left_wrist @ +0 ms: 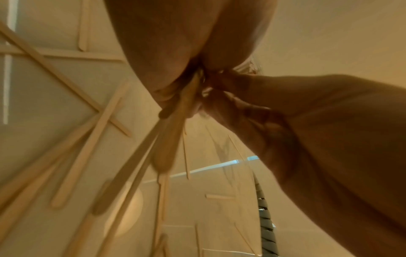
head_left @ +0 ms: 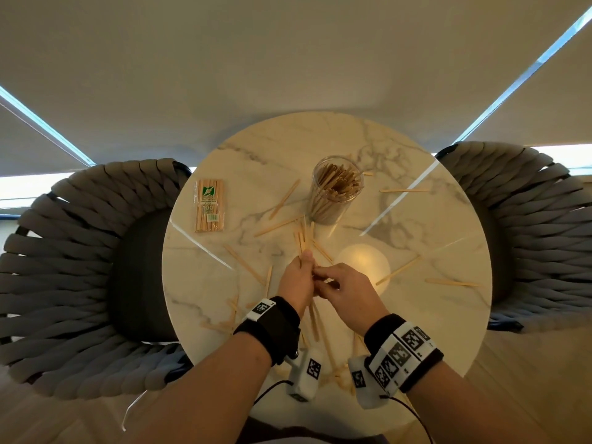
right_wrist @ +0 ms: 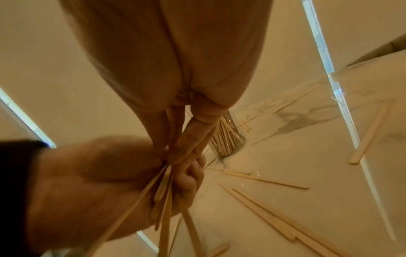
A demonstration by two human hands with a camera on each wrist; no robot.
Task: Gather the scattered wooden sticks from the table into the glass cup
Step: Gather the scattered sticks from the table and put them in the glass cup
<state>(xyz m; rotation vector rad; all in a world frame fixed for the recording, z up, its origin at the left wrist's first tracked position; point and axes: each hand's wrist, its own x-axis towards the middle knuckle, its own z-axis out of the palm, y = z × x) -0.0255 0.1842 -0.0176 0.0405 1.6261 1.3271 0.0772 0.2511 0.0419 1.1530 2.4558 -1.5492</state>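
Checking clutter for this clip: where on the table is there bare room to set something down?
Bare marble shows along the table's far rim behind the glass cup, and between the stick packet and the left edge. It is crowded near the left hand and right hand, where loose sticks crisscross.

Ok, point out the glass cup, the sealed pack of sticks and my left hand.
glass cup (head_left: 330, 203), head view, on its clear side wall.
sealed pack of sticks (head_left: 209, 205), head view, on its printed label.
left hand (head_left: 293, 283), head view, on its back.
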